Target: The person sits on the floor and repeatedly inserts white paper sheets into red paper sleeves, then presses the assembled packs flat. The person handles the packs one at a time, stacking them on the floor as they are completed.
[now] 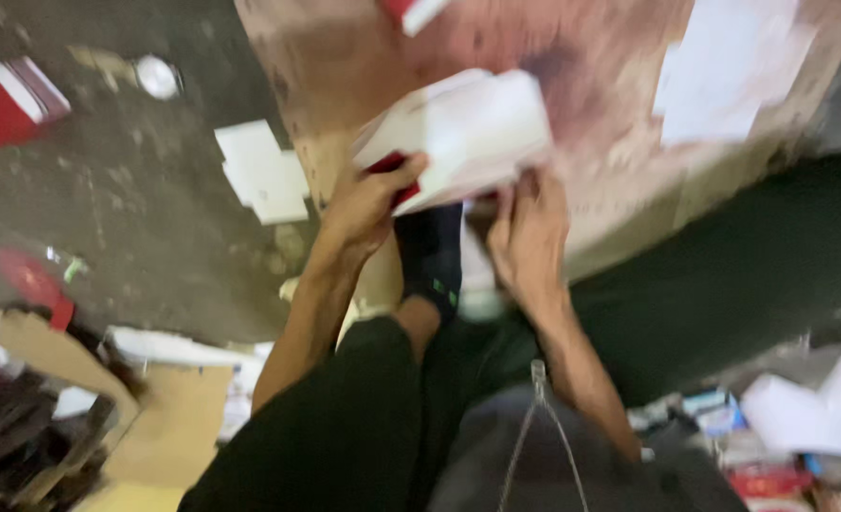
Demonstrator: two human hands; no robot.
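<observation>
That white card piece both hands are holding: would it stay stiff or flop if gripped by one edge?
Probably fairly stiff: the white card piece spans flat between the left hand and right hand without sagging. It looks thin, so likely light and easy to crease. The picture is blurred, so surface grip is hard to judge.

There is a single view, from a camera on the person's head, facing steeply down over the chest and lap toward the floor. It sits close: the reddish wooden board (591,114) fills the upper middle, just beyond the knees, with dark concrete floor (146,209) left of that board. The picture is motion-blurred and somewhat tilted.
</observation>
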